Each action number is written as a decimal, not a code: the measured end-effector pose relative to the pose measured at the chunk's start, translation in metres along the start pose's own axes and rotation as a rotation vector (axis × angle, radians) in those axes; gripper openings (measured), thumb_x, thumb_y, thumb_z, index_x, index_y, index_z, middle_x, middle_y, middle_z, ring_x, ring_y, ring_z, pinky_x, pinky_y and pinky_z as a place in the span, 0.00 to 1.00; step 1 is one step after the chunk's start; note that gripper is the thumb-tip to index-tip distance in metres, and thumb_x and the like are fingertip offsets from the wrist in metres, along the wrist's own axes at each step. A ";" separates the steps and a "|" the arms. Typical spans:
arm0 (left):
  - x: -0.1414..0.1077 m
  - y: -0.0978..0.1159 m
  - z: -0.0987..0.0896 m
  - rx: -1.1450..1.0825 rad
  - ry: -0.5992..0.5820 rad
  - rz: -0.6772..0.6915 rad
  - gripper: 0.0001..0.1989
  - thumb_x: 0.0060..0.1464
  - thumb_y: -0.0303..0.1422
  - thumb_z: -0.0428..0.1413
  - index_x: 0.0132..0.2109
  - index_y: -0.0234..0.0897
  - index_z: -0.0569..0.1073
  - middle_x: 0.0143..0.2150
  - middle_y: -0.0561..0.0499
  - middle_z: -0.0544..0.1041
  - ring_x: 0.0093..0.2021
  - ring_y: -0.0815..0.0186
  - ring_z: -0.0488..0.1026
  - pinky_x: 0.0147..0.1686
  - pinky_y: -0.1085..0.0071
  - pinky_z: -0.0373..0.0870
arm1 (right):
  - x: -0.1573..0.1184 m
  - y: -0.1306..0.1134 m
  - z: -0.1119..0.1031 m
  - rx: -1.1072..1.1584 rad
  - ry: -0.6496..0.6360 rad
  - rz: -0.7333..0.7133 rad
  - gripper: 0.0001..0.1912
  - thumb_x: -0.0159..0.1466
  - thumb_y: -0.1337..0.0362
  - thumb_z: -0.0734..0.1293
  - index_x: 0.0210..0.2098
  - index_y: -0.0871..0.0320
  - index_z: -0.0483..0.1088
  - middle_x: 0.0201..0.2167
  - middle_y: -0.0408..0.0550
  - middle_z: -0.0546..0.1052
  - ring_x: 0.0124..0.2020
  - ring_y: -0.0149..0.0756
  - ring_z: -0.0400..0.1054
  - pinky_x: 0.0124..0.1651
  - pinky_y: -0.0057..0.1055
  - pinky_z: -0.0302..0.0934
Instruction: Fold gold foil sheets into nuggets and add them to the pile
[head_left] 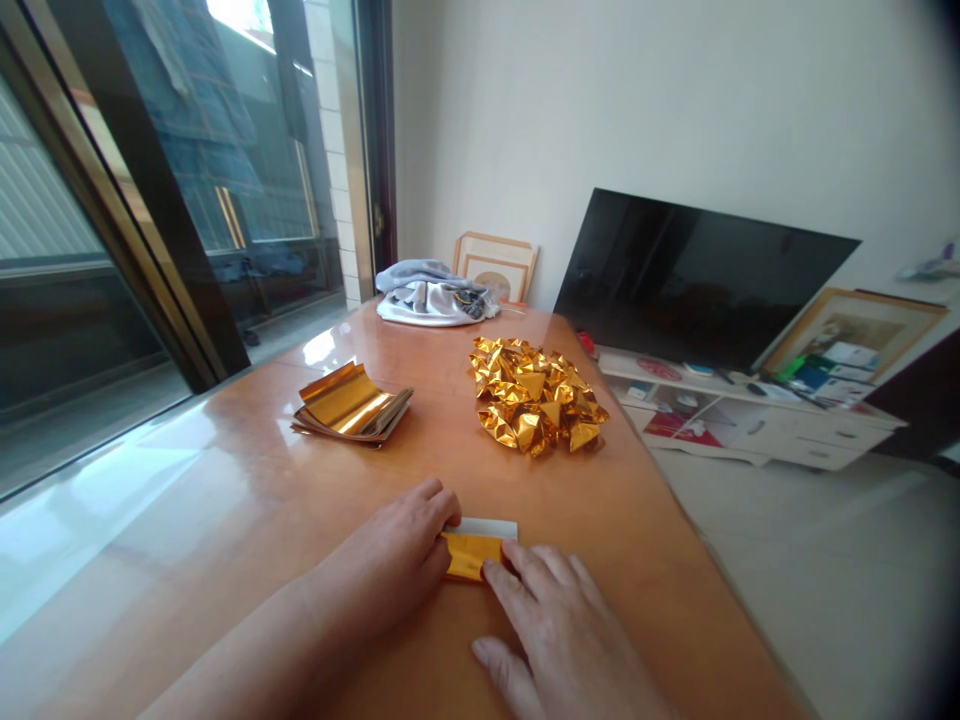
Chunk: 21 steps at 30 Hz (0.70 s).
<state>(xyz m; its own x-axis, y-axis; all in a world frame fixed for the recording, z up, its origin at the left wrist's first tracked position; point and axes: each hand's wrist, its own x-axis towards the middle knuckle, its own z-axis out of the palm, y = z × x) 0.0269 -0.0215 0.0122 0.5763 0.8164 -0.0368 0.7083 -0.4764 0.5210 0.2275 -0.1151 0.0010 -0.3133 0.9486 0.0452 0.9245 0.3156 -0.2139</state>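
Note:
A partly folded gold sheet (472, 557) lies on the wooden table (360, 520), with a pale strip showing along its far edge. My left hand (409, 550) has its fingers curled over the sheet's left end, pressing on it. On the right end rest the fingertips of my right hand (551, 610), its fingers spread and its thumb apart on the near side. Farther off to the left sits a stack of gold sheets (352, 405), the top ones curling up. A pile of folded gold pieces (532, 395) stands beyond my right hand.
Bundled cloth (435, 295) lies at the table's far end, before leaning picture frames (499, 265). The table's right edge runs past a white cabinet (757, 420) with a large television (697, 275). Glass sliding doors (247, 150) line the left side.

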 end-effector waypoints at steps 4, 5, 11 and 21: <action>0.000 0.000 -0.001 0.000 0.006 -0.012 0.07 0.56 0.25 0.50 0.40 0.39 0.68 0.44 0.47 0.71 0.42 0.62 0.71 0.41 0.69 0.68 | 0.000 0.001 0.000 -0.005 0.009 -0.005 0.26 0.64 0.52 0.69 0.60 0.55 0.72 0.59 0.55 0.74 0.53 0.54 0.68 0.56 0.50 0.62; 0.000 0.000 -0.001 0.002 0.004 -0.015 0.06 0.55 0.25 0.50 0.40 0.39 0.68 0.44 0.47 0.71 0.42 0.62 0.71 0.41 0.69 0.68 | 0.000 0.001 0.000 -0.004 0.007 -0.001 0.27 0.64 0.52 0.69 0.60 0.54 0.72 0.59 0.55 0.74 0.54 0.54 0.68 0.56 0.50 0.62; 0.001 0.000 -0.002 0.001 -0.005 -0.027 0.05 0.56 0.25 0.51 0.39 0.39 0.68 0.43 0.48 0.71 0.41 0.62 0.71 0.40 0.69 0.68 | 0.000 0.002 -0.001 0.011 -0.008 0.005 0.27 0.64 0.52 0.69 0.60 0.55 0.72 0.59 0.56 0.74 0.55 0.54 0.67 0.56 0.51 0.62; 0.000 -0.002 -0.002 -0.015 0.005 0.017 0.06 0.59 0.27 0.49 0.36 0.39 0.69 0.42 0.48 0.69 0.40 0.63 0.70 0.38 0.71 0.67 | 0.000 0.003 0.001 0.004 0.019 -0.002 0.27 0.64 0.51 0.69 0.59 0.54 0.73 0.61 0.55 0.73 0.56 0.54 0.66 0.56 0.50 0.62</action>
<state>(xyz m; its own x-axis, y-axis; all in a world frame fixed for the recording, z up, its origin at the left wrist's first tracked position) 0.0249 -0.0200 0.0127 0.5862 0.8098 -0.0237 0.6920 -0.4853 0.5344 0.2304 -0.1141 -0.0005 -0.3108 0.9483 0.0646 0.9229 0.3173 -0.2180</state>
